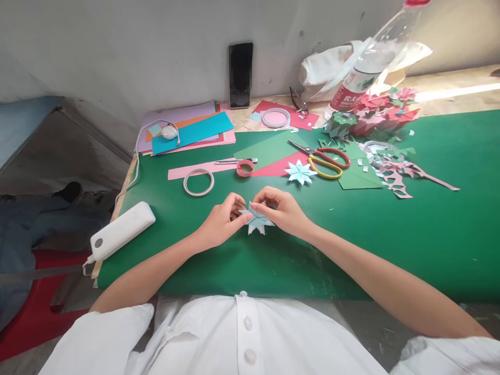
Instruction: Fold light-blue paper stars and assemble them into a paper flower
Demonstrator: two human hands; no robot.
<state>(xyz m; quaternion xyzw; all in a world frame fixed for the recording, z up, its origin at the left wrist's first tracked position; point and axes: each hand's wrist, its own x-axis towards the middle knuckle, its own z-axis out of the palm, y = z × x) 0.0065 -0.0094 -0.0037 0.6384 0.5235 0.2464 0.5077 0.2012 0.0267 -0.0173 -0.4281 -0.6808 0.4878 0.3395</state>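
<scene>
Between my two hands is a pale blue folded paper star [257, 223], its points spread out over the green mat [219, 271]. My left hand [223, 221] pinches it by the left side, thumb on top. From the upper right, my right hand [282, 211] grips the upper edge with thumb and fingers. Some fingertips are hidden behind the paper. A second pale blue paper star [300, 172] lies beyond my right hand, beside scissors [326, 160] with one red and one yellow handle. A tape roll [199, 182] rests beyond my left hand.
A white power bank [123, 230] lies at the left edge, cabled. Coloured paper sheets [195, 125] are stacked behind. A phone [240, 75] leans on the wall. A tilted water bottle [363, 73], red paper flowers [385, 112] and paper scraps [396, 174] occupy the back right.
</scene>
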